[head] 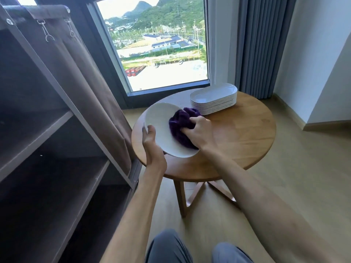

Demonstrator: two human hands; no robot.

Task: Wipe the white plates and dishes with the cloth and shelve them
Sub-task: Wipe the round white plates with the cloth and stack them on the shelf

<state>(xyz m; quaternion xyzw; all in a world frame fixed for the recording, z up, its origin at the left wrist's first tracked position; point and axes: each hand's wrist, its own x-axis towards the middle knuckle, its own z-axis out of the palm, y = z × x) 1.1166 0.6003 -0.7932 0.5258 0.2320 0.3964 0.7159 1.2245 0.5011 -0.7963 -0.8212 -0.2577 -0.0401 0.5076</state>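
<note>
plate point(161, 128): rigid, glazed, slippery, breakable | left hand point(151, 138) clamped at rim | right hand point(199, 132) bunched around soft cloth point(180, 126) | best held at rim

White plate point(161, 128), purple cloth point(180, 126)

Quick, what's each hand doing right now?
Left hand: holds the white plate by its edge.
Right hand: grips the purple cloth, pressed on the plate.
</note>
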